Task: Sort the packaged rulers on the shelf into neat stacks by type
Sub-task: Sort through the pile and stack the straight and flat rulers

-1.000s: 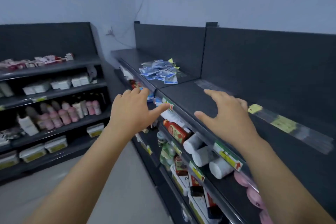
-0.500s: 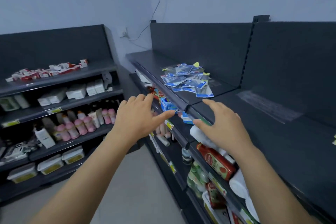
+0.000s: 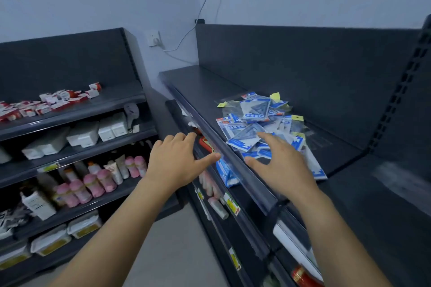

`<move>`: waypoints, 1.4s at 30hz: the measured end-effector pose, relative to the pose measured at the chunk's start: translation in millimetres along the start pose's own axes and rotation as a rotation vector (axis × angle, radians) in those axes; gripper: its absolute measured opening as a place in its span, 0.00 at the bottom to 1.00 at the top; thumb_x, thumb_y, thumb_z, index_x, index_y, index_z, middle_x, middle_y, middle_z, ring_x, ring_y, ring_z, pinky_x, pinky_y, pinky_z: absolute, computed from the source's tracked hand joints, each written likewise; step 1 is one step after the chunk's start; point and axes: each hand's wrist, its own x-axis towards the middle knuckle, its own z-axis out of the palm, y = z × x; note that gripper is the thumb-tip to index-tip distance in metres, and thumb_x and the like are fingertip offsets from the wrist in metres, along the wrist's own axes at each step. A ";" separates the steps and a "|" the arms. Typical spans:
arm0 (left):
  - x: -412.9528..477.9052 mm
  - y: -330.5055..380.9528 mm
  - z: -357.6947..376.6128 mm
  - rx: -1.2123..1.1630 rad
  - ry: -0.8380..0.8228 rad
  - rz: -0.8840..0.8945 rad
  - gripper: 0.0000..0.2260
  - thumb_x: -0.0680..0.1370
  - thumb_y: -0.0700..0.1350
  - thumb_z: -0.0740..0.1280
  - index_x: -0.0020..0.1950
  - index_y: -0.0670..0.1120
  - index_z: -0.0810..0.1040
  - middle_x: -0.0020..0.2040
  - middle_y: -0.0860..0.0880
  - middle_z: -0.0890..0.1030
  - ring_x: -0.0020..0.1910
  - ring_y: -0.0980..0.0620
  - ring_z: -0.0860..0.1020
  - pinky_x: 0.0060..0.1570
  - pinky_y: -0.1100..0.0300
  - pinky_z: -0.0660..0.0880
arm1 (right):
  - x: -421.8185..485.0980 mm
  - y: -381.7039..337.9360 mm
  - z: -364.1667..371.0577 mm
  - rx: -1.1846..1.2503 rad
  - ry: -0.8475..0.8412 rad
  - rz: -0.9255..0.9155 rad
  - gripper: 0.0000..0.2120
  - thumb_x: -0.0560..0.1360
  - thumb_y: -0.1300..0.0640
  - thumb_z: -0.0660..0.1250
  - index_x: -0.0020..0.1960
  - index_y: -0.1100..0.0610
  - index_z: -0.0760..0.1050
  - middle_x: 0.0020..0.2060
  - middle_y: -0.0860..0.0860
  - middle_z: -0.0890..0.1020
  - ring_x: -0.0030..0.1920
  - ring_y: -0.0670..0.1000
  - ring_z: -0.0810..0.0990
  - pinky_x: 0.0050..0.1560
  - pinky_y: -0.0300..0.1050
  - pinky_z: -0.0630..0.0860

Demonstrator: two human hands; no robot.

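Observation:
A loose heap of packaged rulers (image 3: 256, 121), clear bags with blue-and-white cards and yellow tags, lies on the dark top shelf (image 3: 198, 84) on the right. Triangular set squares show through some bags. My right hand (image 3: 277, 161) reaches over the shelf's front edge with fingers spread, its fingertips over the near packages of the heap; contact is unclear. My left hand (image 3: 177, 158) hovers open in front of the shelf edge, left of the heap, holding nothing.
Below the top shelf are lower shelves with a blue-white package (image 3: 225, 171), tubes and red items. A second shelf unit (image 3: 70, 142) on the left holds red-white boxes, white packs and pink bottles. A grey floor aisle (image 3: 172, 249) runs between them.
The view has closed in on the ruler heap, which is now nearer and larger. Both hands have advanced; the right hand has come over the heap's near edge.

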 end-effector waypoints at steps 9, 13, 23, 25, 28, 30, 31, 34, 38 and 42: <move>126.8 -53.7 50.8 -0.057 -0.023 0.147 0.36 0.72 0.74 0.52 0.68 0.51 0.69 0.66 0.49 0.74 0.65 0.46 0.71 0.60 0.51 0.66 | 92.5 -16.3 65.8 -0.035 0.002 0.091 0.31 0.73 0.42 0.67 0.73 0.48 0.62 0.68 0.49 0.72 0.68 0.52 0.69 0.67 0.50 0.67; 192.0 -70.9 69.5 -0.089 -0.026 0.321 0.34 0.73 0.73 0.53 0.68 0.50 0.69 0.65 0.48 0.75 0.65 0.46 0.71 0.62 0.51 0.66 | 131.3 -27.0 86.3 -0.102 0.009 0.220 0.31 0.73 0.42 0.67 0.73 0.47 0.62 0.67 0.47 0.73 0.66 0.50 0.71 0.62 0.46 0.69; 344.3 -51.9 109.8 -0.251 -0.071 0.710 0.22 0.78 0.62 0.59 0.68 0.51 0.71 0.64 0.48 0.76 0.64 0.46 0.72 0.60 0.51 0.67 | 208.1 -27.5 114.3 -0.068 0.100 0.475 0.28 0.72 0.42 0.69 0.70 0.46 0.66 0.65 0.46 0.75 0.62 0.47 0.74 0.60 0.45 0.72; 371.8 -37.4 117.1 -0.329 -0.121 0.763 0.22 0.78 0.61 0.62 0.67 0.51 0.72 0.63 0.49 0.76 0.63 0.46 0.72 0.59 0.51 0.67 | 225.1 -20.1 115.8 -0.073 0.103 0.483 0.27 0.73 0.44 0.69 0.70 0.46 0.67 0.65 0.46 0.74 0.60 0.47 0.76 0.60 0.45 0.72; 408.8 -12.1 125.5 -0.384 -0.195 0.842 0.22 0.75 0.61 0.66 0.64 0.51 0.73 0.62 0.51 0.77 0.64 0.47 0.72 0.60 0.52 0.66 | 255.9 -2.8 113.8 -0.100 0.099 0.467 0.24 0.75 0.46 0.68 0.69 0.46 0.68 0.65 0.46 0.74 0.62 0.47 0.75 0.58 0.42 0.70; 427.0 4.4 127.8 -0.431 -0.290 0.884 0.24 0.71 0.61 0.71 0.63 0.52 0.75 0.61 0.53 0.77 0.61 0.50 0.73 0.60 0.54 0.68 | 277.0 10.3 109.8 -0.138 0.060 0.458 0.23 0.74 0.45 0.67 0.68 0.46 0.69 0.66 0.46 0.74 0.63 0.47 0.74 0.58 0.42 0.70; 435.3 12.4 127.7 -0.460 -0.343 0.899 0.25 0.70 0.60 0.73 0.62 0.52 0.76 0.59 0.54 0.77 0.59 0.51 0.74 0.60 0.55 0.70 | 287.1 16.4 107.4 -0.165 0.038 0.456 0.22 0.74 0.45 0.67 0.67 0.46 0.70 0.66 0.46 0.74 0.63 0.48 0.74 0.58 0.42 0.70; 462.0 32.5 124.1 -0.482 -0.504 0.919 0.22 0.66 0.54 0.78 0.57 0.52 0.78 0.52 0.55 0.77 0.50 0.54 0.75 0.51 0.58 0.73 | 309.7 30.8 101.5 -0.222 -0.029 0.465 0.21 0.74 0.45 0.68 0.65 0.45 0.72 0.63 0.46 0.74 0.60 0.48 0.74 0.55 0.42 0.70; 503.7 50.8 119.5 -0.450 -0.776 0.957 0.14 0.61 0.48 0.81 0.39 0.52 0.78 0.36 0.51 0.81 0.37 0.49 0.77 0.40 0.54 0.73 | 323.7 49.4 102.3 -0.213 -0.016 0.407 0.15 0.75 0.52 0.66 0.62 0.47 0.76 0.60 0.45 0.75 0.60 0.47 0.73 0.58 0.43 0.71; 538.0 63.8 110.9 -0.575 -0.847 1.077 0.07 0.66 0.42 0.79 0.38 0.48 0.82 0.36 0.52 0.83 0.38 0.54 0.78 0.46 0.57 0.74 | 322.1 63.6 103.8 -0.194 0.094 0.389 0.16 0.77 0.58 0.62 0.63 0.48 0.75 0.64 0.43 0.73 0.66 0.46 0.69 0.65 0.43 0.66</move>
